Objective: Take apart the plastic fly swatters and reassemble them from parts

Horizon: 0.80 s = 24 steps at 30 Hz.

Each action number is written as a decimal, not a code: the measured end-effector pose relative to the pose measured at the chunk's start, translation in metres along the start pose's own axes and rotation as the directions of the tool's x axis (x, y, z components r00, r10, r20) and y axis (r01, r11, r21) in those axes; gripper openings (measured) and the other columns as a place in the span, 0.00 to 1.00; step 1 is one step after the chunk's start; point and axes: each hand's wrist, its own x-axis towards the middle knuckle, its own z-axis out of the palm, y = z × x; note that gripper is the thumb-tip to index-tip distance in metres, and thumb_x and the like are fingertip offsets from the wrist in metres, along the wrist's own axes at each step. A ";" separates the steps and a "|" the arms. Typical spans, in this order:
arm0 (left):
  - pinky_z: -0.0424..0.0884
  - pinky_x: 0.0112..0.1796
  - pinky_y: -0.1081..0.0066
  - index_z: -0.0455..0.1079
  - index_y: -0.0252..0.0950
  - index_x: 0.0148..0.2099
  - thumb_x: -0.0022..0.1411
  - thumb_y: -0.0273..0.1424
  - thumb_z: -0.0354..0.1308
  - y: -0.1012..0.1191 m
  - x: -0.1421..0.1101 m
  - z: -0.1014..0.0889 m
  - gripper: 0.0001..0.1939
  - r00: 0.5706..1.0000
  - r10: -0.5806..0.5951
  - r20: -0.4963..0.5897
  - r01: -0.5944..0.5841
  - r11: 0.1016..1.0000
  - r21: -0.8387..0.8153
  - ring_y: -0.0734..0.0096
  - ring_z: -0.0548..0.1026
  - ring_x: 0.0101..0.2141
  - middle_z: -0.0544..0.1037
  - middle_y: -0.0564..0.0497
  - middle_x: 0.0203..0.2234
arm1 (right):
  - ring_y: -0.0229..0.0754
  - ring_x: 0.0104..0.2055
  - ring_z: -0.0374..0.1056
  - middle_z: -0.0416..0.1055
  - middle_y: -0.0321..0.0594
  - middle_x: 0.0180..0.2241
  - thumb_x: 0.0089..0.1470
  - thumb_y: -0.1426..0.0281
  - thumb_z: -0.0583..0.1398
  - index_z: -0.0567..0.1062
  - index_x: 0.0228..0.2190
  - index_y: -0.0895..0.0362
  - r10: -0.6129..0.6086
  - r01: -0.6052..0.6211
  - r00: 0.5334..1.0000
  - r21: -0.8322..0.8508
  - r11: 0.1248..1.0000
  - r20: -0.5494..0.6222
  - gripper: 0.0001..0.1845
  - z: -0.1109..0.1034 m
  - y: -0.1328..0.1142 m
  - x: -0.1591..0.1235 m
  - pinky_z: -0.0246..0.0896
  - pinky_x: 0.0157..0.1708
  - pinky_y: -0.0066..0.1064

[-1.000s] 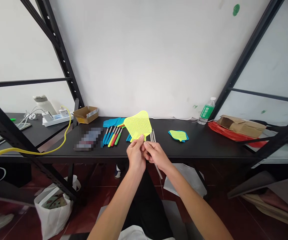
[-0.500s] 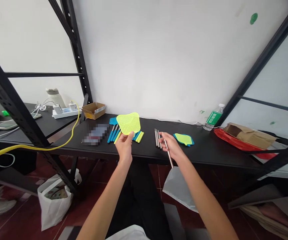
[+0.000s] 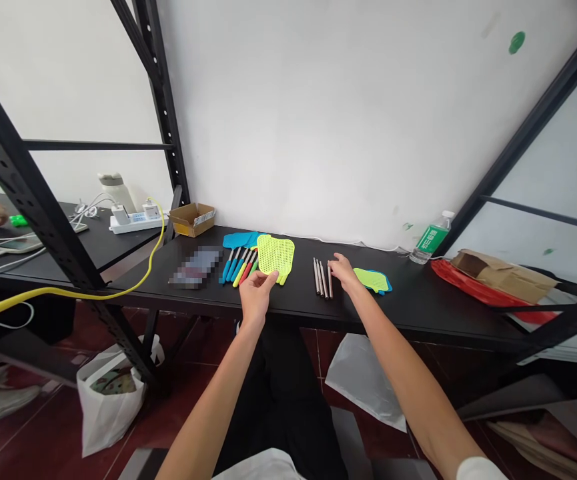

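A yellow-green fly-swatter head (image 3: 275,253) is held up by the left hand (image 3: 255,297) over the near part of the desk (image 3: 433,297); the thumb and fingers are clamped on its lower edge. The right hand (image 3: 343,270) is placed farther right, with its fingertips at the upper end of a metal rod (image 3: 329,280). Whether those fingers are closed on the rod or only rested against it cannot be told at this size.

That rod is seen just to the right of a row of similar metal rods (image 3: 320,279), all lying roughly side by side. The step in hand is judged to be the handling of a single rod while the head is kept ready in the other hand; whether the rod is gripped for lifting or let go cannot be told. For the next move, a clear pinch or a clean release seems to be called for, without the neighbouring rods being knocked.

Beside the right wrist, a stack of blue and yellow-green swatter heads (image 3: 371,280) is laid. To the left, blue-headed fly swatters (image 3: 243,240) with coloured handles are lined up, partly covered by the held head.
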 end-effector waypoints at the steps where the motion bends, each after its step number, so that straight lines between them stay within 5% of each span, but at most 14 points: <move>1: 0.67 0.34 0.72 0.71 0.34 0.28 0.48 0.40 0.72 0.000 0.000 0.000 0.16 1.000 -0.001 0.004 0.001 1.000 -0.008 0.71 0.73 0.30 0.76 0.51 0.25 | 0.51 0.56 0.66 0.69 0.50 0.55 0.48 0.73 0.59 0.66 0.60 0.56 -0.026 0.026 1.000 -0.046 0.999 -0.004 0.35 0.001 0.002 0.000 0.62 0.54 0.40; 6: 0.67 0.34 0.73 0.72 0.34 0.28 0.47 0.39 0.72 0.001 -0.002 -0.001 0.16 1.000 0.010 0.017 -0.009 0.999 -0.045 0.70 0.74 0.31 0.76 0.51 0.25 | 0.55 0.63 0.60 0.68 0.52 0.58 0.52 0.67 0.59 0.71 0.57 0.59 -0.159 0.158 0.987 -0.283 0.946 0.020 0.29 0.009 0.008 -0.013 0.48 0.63 0.44; 11: 0.65 0.32 0.73 0.71 0.34 0.27 0.48 0.39 0.72 0.001 -0.003 -0.002 0.15 1.000 0.024 0.011 -0.024 1.000 -0.013 0.72 0.72 0.29 0.74 0.53 0.23 | 0.57 0.66 0.54 0.60 0.53 0.63 0.59 0.54 0.55 0.64 0.63 0.57 -0.336 0.357 0.930 -0.579 0.733 0.148 0.35 0.019 0.010 -0.039 0.49 0.62 0.44; 17: 0.66 0.34 0.72 0.72 0.34 0.27 0.48 0.38 0.72 0.002 -0.005 -0.001 0.15 1.000 0.024 0.015 -0.023 0.999 -0.031 0.70 0.73 0.31 0.75 0.51 0.25 | 0.60 0.68 0.48 0.53 0.54 0.67 0.61 0.50 0.53 0.63 0.65 0.56 -0.351 0.393 0.914 -0.659 0.642 0.203 0.37 0.020 0.007 -0.060 0.47 0.63 0.48; 24: 0.66 0.33 0.73 0.72 0.34 0.27 0.49 0.39 0.71 0.002 -0.005 -0.002 0.15 0.999 0.035 0.014 -0.035 0.999 -0.025 0.71 0.73 0.30 0.75 0.52 0.24 | 0.60 0.68 0.50 0.55 0.52 0.67 0.60 0.51 0.54 0.65 0.63 0.55 -0.376 0.400 0.910 -0.612 0.682 0.176 0.35 0.011 0.010 -0.064 0.50 0.62 0.49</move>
